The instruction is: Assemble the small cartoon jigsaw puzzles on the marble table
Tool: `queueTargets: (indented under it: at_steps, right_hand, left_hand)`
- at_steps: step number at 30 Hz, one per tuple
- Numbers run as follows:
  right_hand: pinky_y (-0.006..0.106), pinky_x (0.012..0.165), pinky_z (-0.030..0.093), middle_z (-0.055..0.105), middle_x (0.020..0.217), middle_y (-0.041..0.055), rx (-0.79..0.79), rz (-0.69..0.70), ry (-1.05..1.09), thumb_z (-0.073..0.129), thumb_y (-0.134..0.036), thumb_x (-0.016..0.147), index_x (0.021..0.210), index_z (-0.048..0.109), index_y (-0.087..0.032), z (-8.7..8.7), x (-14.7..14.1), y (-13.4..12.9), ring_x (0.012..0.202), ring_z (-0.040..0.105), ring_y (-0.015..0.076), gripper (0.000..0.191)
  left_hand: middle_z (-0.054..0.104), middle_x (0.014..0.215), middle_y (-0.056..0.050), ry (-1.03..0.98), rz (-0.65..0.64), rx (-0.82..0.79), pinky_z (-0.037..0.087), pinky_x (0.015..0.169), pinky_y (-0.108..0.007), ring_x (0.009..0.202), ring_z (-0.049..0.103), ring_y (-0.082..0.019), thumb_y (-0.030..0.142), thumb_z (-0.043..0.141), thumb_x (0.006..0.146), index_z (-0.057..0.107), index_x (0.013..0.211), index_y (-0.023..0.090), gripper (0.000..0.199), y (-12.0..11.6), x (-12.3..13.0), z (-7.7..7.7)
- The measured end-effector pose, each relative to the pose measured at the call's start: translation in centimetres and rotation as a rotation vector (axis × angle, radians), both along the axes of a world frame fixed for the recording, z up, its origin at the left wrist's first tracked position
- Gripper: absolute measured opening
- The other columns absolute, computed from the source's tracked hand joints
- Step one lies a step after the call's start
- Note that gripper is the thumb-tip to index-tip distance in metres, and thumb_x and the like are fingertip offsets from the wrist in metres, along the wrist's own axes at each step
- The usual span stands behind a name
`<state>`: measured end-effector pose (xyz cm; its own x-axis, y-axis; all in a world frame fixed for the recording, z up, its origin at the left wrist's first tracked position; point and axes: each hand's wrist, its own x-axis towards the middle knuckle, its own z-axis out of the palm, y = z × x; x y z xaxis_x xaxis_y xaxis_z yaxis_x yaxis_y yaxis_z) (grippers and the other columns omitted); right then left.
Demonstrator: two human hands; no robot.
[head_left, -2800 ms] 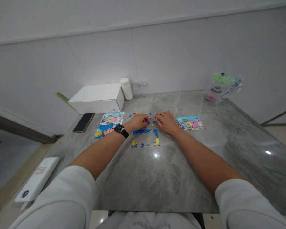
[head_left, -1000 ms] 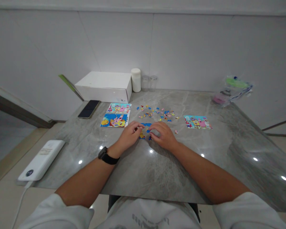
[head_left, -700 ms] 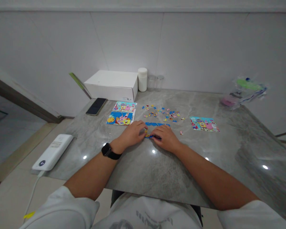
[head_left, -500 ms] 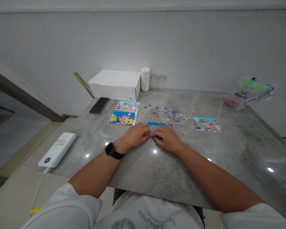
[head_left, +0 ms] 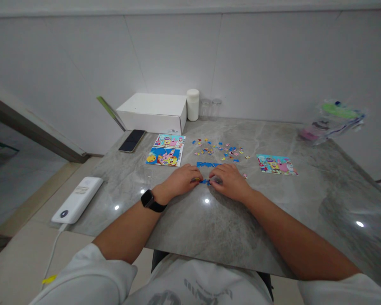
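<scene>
My left hand [head_left: 189,177], with a black watch on its wrist, is closed at the near edge of a jigsaw section. Its fingertips pinch a yellowish part of it. A short run of joined blue jigsaw pieces [head_left: 205,181] shows between my two hands. From the other side my right hand [head_left: 229,181] curls its fingers and thumb at the right end of these pieces; its exact grip is partly hidden. Just beyond the hands lies a blue jigsaw strip [head_left: 206,164], partly covered by the right hand. Loose jigsaw pieces [head_left: 231,150] are scattered farther back.
Picture cards [head_left: 165,156] lie left, another picture card [head_left: 277,165] right. At the back stand a white box [head_left: 152,112], a white bottle [head_left: 193,106] and two glasses [head_left: 216,109]. A phone [head_left: 132,141], a white power bank [head_left: 78,200] and a plastic bag [head_left: 330,123] line the sides.
My right hand has shifted slightly right, away from the left, uncovering the blue pieces between them. My left hand stays almost in place.
</scene>
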<state>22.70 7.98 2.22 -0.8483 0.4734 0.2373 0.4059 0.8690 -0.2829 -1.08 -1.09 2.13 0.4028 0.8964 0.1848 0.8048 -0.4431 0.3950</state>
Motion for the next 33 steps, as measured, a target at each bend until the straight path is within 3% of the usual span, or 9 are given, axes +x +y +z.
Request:
queueTargets:
  at_steps: [6, 19, 33]
  right_hand:
    - [0.043, 0.098, 0.039, 0.078, 0.108, 0.0059, -0.034, 0.062, -0.115, 0.076, -0.031, 0.093, 0.104, 0.074, -0.024, 0.4, -0.1, -0.3, 0.111, 0.067, 0.0280, 0.014]
    - [0.042, 0.096, 0.039, 0.080, 0.104, 0.0045, -0.035, 0.029, -0.047, 0.072, -0.026, 0.095, 0.104, 0.077, -0.025, -0.8, -0.3, 0.2, 0.105, 0.068, 0.0258, 0.011]
    - [0.044, 0.099, 0.038, 0.078, 0.102, 0.0060, 0.024, 0.098, -0.047, 0.071, -0.025, 0.097, 0.103, 0.082, -0.027, -1.1, -0.4, 0.1, 0.106, 0.066, 0.0257, 0.013]
  left_hand:
    - [0.076, 0.110, -0.005, 0.019, -0.010, 0.004, 0.050, 0.097, -0.034, 0.104, 0.069, -0.021, 0.020, 0.069, 0.099, 0.081, 0.106, 0.024, 0.015, 0.1, -0.1, -0.4]
    - [0.077, 0.112, -0.005, 0.011, -0.001, -0.003, 0.051, 0.098, -0.034, 0.105, 0.069, -0.020, 0.020, 0.070, 0.098, 0.083, 0.105, 0.025, 0.015, 0.1, -0.2, -0.6]
    - [0.076, 0.112, -0.005, 0.015, 0.004, -0.022, 0.051, 0.099, -0.035, 0.105, 0.069, -0.021, 0.020, 0.068, 0.099, 0.082, 0.105, 0.025, 0.017, 0.1, -0.1, -0.4]
